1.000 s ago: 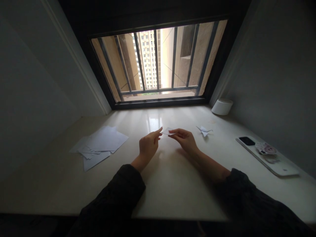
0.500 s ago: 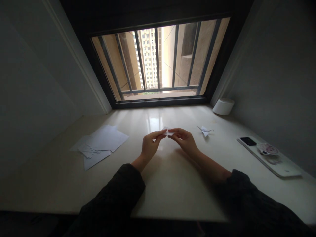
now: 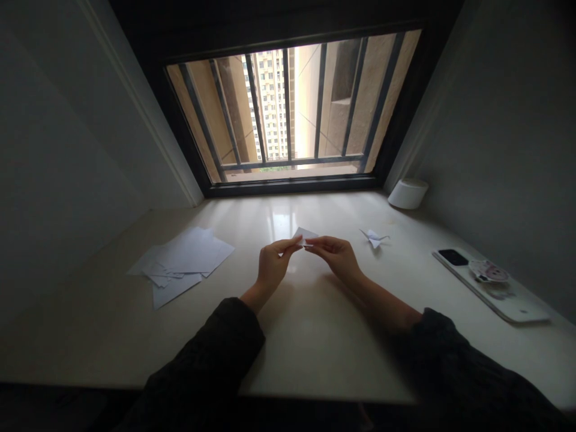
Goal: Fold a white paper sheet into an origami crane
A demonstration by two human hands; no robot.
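Observation:
A small folded piece of white paper (image 3: 306, 233) is pinched between my two hands, above the middle of the pale counter. My left hand (image 3: 273, 261) grips its left side between thumb and fingers. From the right, my right hand (image 3: 337, 255) pinches the other side, its fingertips close to those of the left. The paper's upper part shows beyond the fingertips; its near edge is mostly hidden by them. To the right of my right hand, a folded white paper crane (image 3: 374, 239) rests on the counter.
Loose white paper sheets and scraps (image 3: 193, 255) lie at the left of the counter (image 3: 310, 348). On the right lies a phone (image 3: 517, 303) with a round cartoon grip (image 3: 488, 271). A white cylindrical object (image 3: 408, 194) stands by the barred window (image 3: 288, 114).
More of the folded paper shows above my fingertips, as a pale flap that stands further up. Both hands have stayed in nearly the same place.

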